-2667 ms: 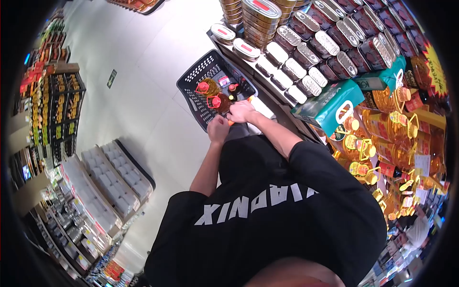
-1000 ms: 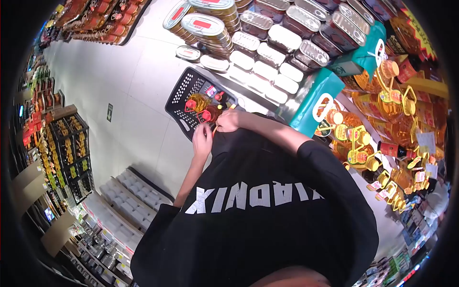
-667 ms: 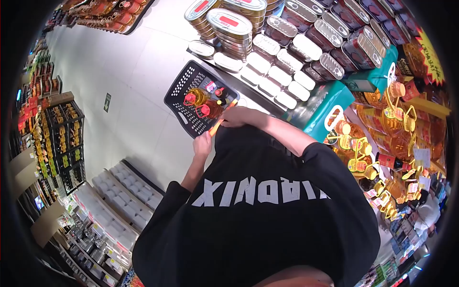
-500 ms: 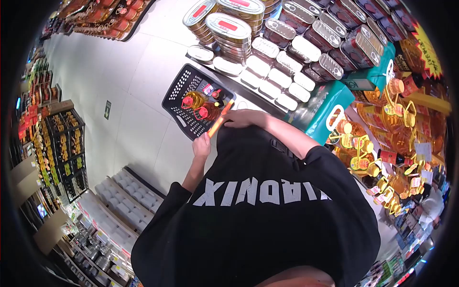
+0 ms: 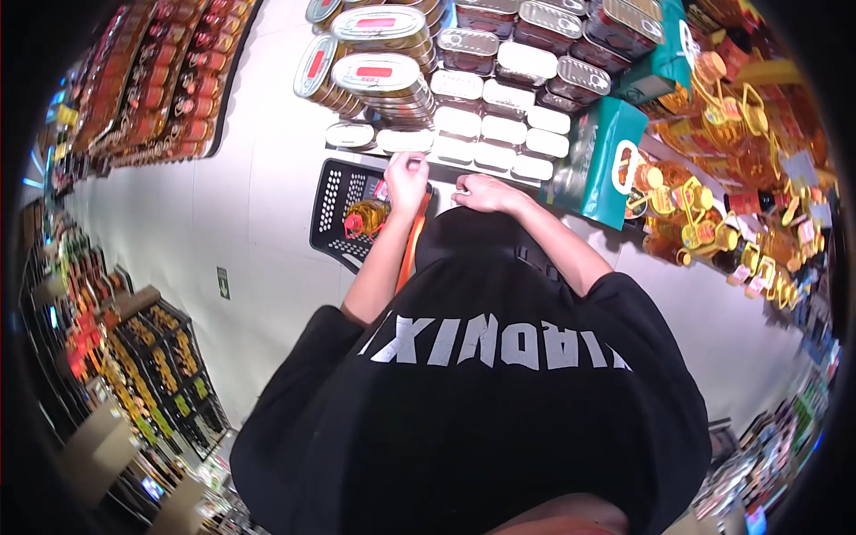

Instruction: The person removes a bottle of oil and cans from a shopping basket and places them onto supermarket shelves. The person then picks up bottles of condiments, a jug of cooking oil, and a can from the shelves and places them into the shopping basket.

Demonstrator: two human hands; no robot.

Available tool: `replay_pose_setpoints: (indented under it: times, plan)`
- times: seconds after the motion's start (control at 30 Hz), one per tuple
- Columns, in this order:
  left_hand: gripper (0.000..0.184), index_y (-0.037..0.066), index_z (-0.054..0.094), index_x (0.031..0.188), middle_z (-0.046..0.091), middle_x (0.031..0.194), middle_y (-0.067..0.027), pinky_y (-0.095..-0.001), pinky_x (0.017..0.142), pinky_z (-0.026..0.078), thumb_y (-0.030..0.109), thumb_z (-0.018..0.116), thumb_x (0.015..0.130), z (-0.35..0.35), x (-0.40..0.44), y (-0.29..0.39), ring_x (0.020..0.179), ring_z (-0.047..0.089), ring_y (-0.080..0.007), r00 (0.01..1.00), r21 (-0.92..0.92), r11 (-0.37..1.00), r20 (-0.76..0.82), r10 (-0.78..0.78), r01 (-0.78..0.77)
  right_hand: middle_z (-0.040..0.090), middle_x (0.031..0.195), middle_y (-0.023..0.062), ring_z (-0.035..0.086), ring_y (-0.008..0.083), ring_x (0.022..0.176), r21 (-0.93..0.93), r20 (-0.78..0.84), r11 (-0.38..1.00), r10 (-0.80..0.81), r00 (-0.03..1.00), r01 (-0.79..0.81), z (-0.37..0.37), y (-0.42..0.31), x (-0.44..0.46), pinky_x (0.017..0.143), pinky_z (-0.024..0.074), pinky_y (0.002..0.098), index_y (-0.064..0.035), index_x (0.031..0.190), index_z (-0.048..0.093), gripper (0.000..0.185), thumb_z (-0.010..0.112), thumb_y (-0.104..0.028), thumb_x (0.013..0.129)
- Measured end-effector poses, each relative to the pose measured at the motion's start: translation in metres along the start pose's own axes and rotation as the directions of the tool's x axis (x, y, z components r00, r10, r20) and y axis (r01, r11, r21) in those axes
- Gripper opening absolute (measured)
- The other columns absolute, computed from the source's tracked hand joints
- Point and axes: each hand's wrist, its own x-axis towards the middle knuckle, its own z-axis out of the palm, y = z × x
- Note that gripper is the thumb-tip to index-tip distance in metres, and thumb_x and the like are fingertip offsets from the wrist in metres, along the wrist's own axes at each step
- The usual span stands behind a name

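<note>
My left hand (image 5: 408, 178) is raised above the right end of the black shopping basket (image 5: 325, 207), just in front of the low tins, with its fingers loosely bent and nothing visible in them. To its right, my right hand (image 5: 483, 193) hovers by the display's front edge, fingers loosely curled and apart. The basket's orange handle (image 5: 413, 248) slants down beside my left forearm, out of both hands. Inside the basket lies a bottle of yellow oil with a red cap (image 5: 358, 221). My left wrist and forearm cover part of the basket's contents.
Stacked oval tins (image 5: 379, 76) and white-lit tins (image 5: 495, 129) fill the display ahead. A green box with a white handle (image 5: 593, 165) stands at its right end, beside large oil bottles (image 5: 682, 209). Bottle shelves (image 5: 201, 85) rise at upper left; a black rack (image 5: 169, 357) stands lower left.
Both hands have let go of the orange handle. My left hand has moved up towards the tins, and my right hand has shifted right. The view has turned and the handle has dropped lower.
</note>
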Motion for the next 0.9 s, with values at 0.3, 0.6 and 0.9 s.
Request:
replay_pose_setpoints:
  times: [0.3,0.6,0.9]
  plan:
    - [0.022,-0.001,0.071,0.104,0.068,0.105,-0.0114,-0.0302,0.081,0.056,0.007,0.073,0.083,0.042,0.064,0.051,0.094,0.068,-0.0195,0.96,-0.177,0.983,0.262,0.099,-0.053,0.066,0.096,0.0154,0.064,0.0222,0.089,0.448,-0.524,0.893,0.289,0.801,-0.029,0.01,0.023,-0.02,0.081,0.0501,0.0367,0.0025,0.12,0.056,0.039,0.06,-0.027,0.094]
    - [0.054,0.0,0.05,0.141,0.063,0.129,-0.0214,-0.0332,0.095,0.05,0.009,0.063,0.09,0.094,0.062,0.077,0.112,0.064,-0.0247,0.937,-0.117,0.964,0.235,0.259,-0.238,0.052,0.138,0.0254,0.052,0.0351,0.13,0.4,-0.836,0.916,0.373,0.402,-0.018,-0.073,0.044,-0.003,0.107,0.0452,0.0427,0.0032,0.145,0.037,0.076,0.073,-0.011,0.079]
    - [0.061,0.0,0.044,0.146,0.059,0.135,-0.0237,-0.031,0.081,0.052,0.007,0.06,0.088,0.114,0.056,0.07,0.083,0.063,-0.0169,0.959,-0.123,0.991,0.268,0.088,-0.057,0.061,0.117,0.0248,0.06,0.0415,0.112,0.198,-0.832,0.978,0.199,0.517,-0.057,-0.106,0.052,0.007,0.095,0.0494,0.0463,0.0038,0.122,0.049,0.062,0.083,-0.016,0.074]
